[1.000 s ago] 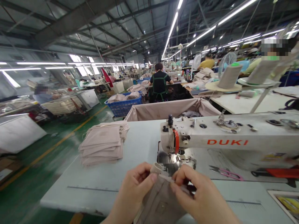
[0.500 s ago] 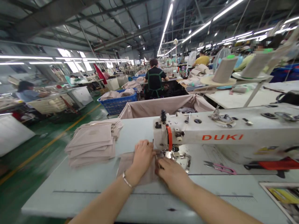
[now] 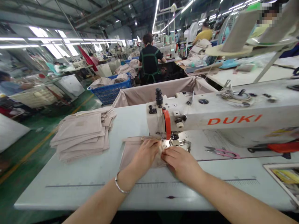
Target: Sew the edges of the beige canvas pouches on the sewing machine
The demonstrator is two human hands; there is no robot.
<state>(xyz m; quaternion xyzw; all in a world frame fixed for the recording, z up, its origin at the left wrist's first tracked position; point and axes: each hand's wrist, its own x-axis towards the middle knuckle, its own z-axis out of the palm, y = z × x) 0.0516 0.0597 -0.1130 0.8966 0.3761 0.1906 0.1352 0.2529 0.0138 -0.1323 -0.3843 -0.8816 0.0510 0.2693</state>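
A beige fabric piece point(image 3: 130, 152) lies at the needle end of the white sewing machine point(image 3: 196, 116). My left hand point(image 3: 145, 155), with a bracelet on its wrist, grips the cloth just left of the presser foot, fingers bent and pressed together. Close beside it, my right hand point(image 3: 182, 160) pinches the cloth's right edge in front of the foot. The fingertips of both hands nearly meet, and they hide part of the fabric. A small brass-coloured piece point(image 3: 142, 138) shows on the cloth's top edge.
A stack of beige fabric pieces point(image 3: 80, 132) sits on the left of the table point(image 3: 93, 197). Pink-handled thread snips point(image 3: 223, 152) lie under the machine arm. Behind stand a cloth-lined bin point(image 3: 144, 95) and a blue basket point(image 3: 112, 91). A co-worker point(image 3: 150, 60) sits farther back.
My left hand has come lower and flatter on the cloth, uncovering its top edge. My right fingers have moved closer to the presser foot. The view has tilted down.
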